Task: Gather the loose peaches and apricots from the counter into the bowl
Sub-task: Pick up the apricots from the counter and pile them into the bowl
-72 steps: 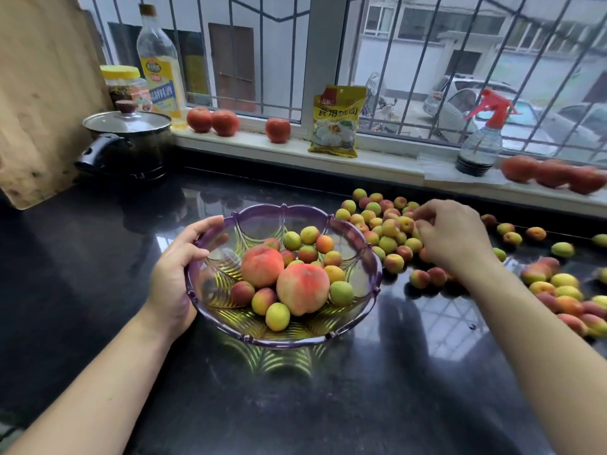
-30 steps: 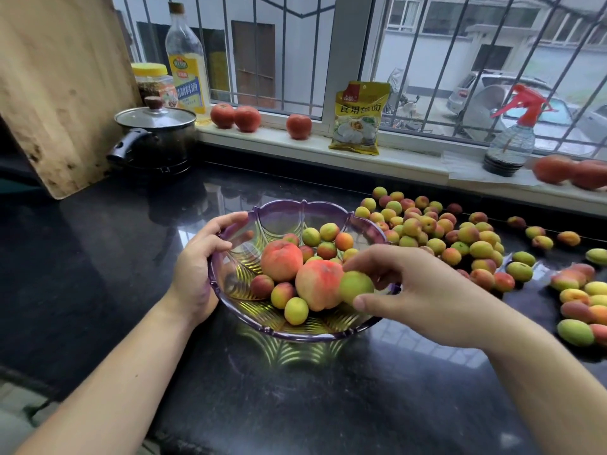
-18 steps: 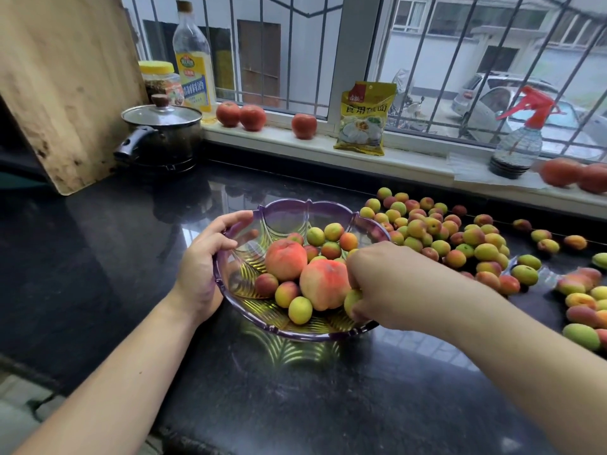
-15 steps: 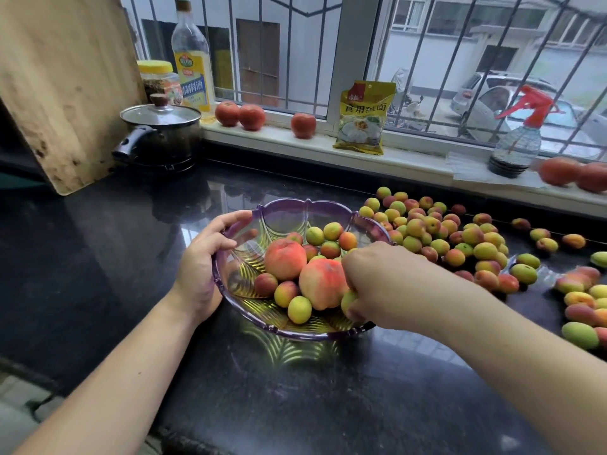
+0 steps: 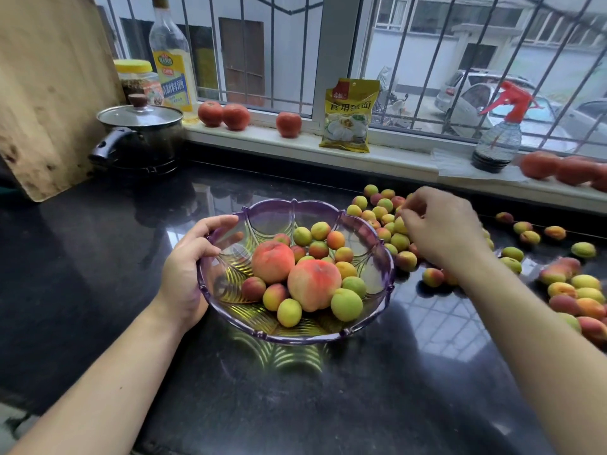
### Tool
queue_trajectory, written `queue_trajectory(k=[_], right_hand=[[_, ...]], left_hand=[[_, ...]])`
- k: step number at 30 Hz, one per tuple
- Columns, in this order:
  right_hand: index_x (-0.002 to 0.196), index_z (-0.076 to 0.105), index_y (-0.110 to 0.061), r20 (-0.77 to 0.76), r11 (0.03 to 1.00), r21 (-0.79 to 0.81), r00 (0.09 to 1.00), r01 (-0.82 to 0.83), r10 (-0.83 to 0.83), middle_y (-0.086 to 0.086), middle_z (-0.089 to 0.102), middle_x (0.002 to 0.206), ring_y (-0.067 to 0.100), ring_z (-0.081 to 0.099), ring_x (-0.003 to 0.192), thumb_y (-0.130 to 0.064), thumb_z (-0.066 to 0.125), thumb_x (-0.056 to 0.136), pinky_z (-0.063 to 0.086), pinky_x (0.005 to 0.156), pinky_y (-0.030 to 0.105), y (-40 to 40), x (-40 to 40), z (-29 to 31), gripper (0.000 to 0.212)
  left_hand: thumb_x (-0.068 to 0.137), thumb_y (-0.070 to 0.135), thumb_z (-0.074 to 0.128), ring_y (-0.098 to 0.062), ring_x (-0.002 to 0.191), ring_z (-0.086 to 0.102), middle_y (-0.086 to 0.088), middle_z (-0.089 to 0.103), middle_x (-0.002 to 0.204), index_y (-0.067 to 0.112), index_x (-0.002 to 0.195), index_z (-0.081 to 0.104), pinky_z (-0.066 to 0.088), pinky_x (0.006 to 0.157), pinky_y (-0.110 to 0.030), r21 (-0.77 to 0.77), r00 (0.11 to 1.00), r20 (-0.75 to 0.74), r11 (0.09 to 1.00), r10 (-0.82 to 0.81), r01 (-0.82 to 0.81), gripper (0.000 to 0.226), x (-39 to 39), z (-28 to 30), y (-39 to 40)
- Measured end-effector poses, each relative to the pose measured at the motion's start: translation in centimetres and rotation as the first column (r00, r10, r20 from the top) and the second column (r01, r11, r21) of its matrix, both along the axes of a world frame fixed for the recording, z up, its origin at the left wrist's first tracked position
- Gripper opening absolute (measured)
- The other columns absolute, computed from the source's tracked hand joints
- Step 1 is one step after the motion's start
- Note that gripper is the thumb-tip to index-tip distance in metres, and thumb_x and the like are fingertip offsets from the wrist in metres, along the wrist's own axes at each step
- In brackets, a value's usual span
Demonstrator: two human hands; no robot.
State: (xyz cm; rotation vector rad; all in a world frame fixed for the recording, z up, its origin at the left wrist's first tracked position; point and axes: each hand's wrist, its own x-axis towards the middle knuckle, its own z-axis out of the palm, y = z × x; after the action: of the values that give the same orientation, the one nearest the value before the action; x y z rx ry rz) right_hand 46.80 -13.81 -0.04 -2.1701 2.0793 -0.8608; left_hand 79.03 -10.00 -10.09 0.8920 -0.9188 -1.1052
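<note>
Between both hands (image 5: 441,229), bowl (image 5: 377,284), left gripping rim

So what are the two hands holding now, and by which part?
The left hand grips the purple bowl by its left rim, thumb inside. The right hand is over the apricot pile, fingers curled; whether it holds one cannot be told.

— What is seen at the far left?

— A wooden cutting board (image 5: 49,93) is leaned upright at the back of the black counter (image 5: 82,257). Just beside it a dark pot (image 5: 144,139) is covered by a glass lid (image 5: 141,114).

— And on the windowsill (image 5: 394,159)?

— A yellow-capped jar (image 5: 138,80) and a tall oil bottle (image 5: 170,60) are placed behind the pot. Three tomatoes (image 5: 236,116) are set in a row, then a yellow food packet (image 5: 349,116) is propped against the window. Further right a red-triggered spray bottle (image 5: 499,136) is stood on white paper (image 5: 456,165), with blurred red fruit (image 5: 565,167) beyond.
</note>
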Motion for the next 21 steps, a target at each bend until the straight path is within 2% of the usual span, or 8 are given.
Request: queue_trajectory(k=[3, 5, 8, 11, 14, 17, 19, 21], right_hand=[[0.116, 0.061, -0.01, -0.106, 0.99, 0.018, 0.985, 0.138, -0.135, 0.015, 0.067, 0.108, 0.031, 0.055, 0.098, -0.031, 0.056, 0.099, 0.036, 0.076, 0.035, -2.9, -1.4, -4.1, 0.028], [0.117, 0.058, -0.008, -0.156, 0.982, -0.03, 0.969, 0.189, -0.191, 0.018, 0.067, 0.108, 0.037, 0.055, 0.102, -0.037, 0.056, 0.099, 0.04, 0.08, 0.04, -3.7, -1.4, -5.4, 0.034], [0.117, 0.056, -0.008, -0.16, 0.975, -0.071, 0.963, 0.209, -0.218, 0.017, 0.067, 0.107, 0.037, 0.057, 0.102, -0.043, 0.059, 0.097, 0.046, 0.083, 0.043, -4.5, -0.9, -5.9, 0.041], [0.111, 0.056, -0.008, -0.134, 0.972, -0.065, 0.963, 0.227, -0.234, 0.016, 0.067, 0.102, 0.034, 0.059, 0.095, -0.04, 0.063, 0.097, 0.045, 0.077, 0.04, -5.1, -0.3, -6.1, 0.035], [0.112, 0.058, -0.008, 0.013, 0.975, -0.061, 0.977, 0.213, -0.212, 0.012, 0.064, 0.099, 0.027, 0.055, 0.088, -0.03, 0.067, 0.096, 0.039, 0.072, 0.033, -4.7, -0.1, -5.7, 0.028], [0.128, 0.059, -0.011, 0.256, 0.991, -0.024, 0.959, 0.13, -0.12, 0.005, 0.064, 0.11, 0.019, 0.054, 0.095, -0.023, 0.068, 0.095, 0.039, 0.076, 0.029, -3.3, -0.1, -3.7, 0.036], [0.132, 0.062, -0.019, 0.363, 0.999, 0.034, 0.932, 0.016, -0.027, 0.001, 0.065, 0.116, 0.016, 0.058, 0.103, -0.023, 0.069, 0.095, 0.046, 0.081, 0.03, -1.6, 0.1, -1.7, 0.037], [0.122, 0.07, -0.027, 0.397, 0.986, 0.098, 0.914, -0.134, 0.085, -0.002, 0.069, 0.115, 0.017, 0.064, 0.106, -0.023, 0.072, 0.093, 0.054, 0.085, 0.033, 0.6, 0.4, 0.1, 0.029]], left_hand=[[0.073, 0.008, 0.044, -0.032, 0.128, 0.063, -0.02, 0.063, 0.138, 0.002, 0.124, 0.066, 0.037, 0.119, -0.058, -0.004, 1.0, -0.003, 1.0, -0.006, 0.006, 0.055, 0.1, -0.1, -0.1], [0.073, 0.008, 0.045, -0.033, 0.128, 0.062, -0.02, 0.063, 0.138, 0.0, 0.125, 0.065, 0.038, 0.119, -0.059, -0.004, 1.0, -0.003, 1.0, -0.008, 0.008, 0.056, 0.1, -0.2, -0.1], [0.074, 0.008, 0.045, -0.035, 0.13, 0.061, -0.022, 0.063, 0.138, -0.003, 0.127, 0.063, 0.037, 0.119, -0.059, -0.006, 1.0, 0.007, 1.0, -0.005, 0.005, 0.058, 0.2, -0.2, -0.2], [0.075, 0.009, 0.044, -0.034, 0.129, 0.062, -0.022, 0.063, 0.137, -0.002, 0.127, 0.064, 0.037, 0.118, -0.06, -0.008, 1.0, 0.025, 1.0, -0.003, 0.003, 0.057, 0.2, -0.2, -0.2], [0.075, 0.009, 0.044, -0.034, 0.129, 0.062, -0.021, 0.063, 0.137, -0.001, 0.125, 0.065, 0.038, 0.118, -0.061, -0.013, 1.0, 0.022, 1.0, -0.004, 0.004, 0.055, 0.2, -0.2, -0.1], [0.074, 0.009, 0.043, -0.032, 0.13, 0.061, -0.019, 0.065, 0.136, 0.002, 0.124, 0.067, 0.039, 0.118, -0.059, -0.023, 1.0, 0.031, 1.0, -0.007, 0.007, 0.055, 0.2, -0.3, -0.1], [0.074, 0.009, 0.041, -0.027, 0.133, 0.059, -0.012, 0.066, 0.137, 0.007, 0.129, 0.067, 0.04, 0.118, -0.052, -0.045, 0.998, 0.064, 0.999, -0.016, 0.019, 0.06, 0.0, -0.2, 0.1], [0.074, 0.009, 0.04, -0.02, 0.137, 0.055, -0.007, 0.064, 0.142, 0.011, 0.133, 0.066, 0.042, 0.116, -0.039, -0.077, 0.996, 0.087, 0.997, -0.023, 0.03, 0.065, -0.2, 0.0, 0.2]])
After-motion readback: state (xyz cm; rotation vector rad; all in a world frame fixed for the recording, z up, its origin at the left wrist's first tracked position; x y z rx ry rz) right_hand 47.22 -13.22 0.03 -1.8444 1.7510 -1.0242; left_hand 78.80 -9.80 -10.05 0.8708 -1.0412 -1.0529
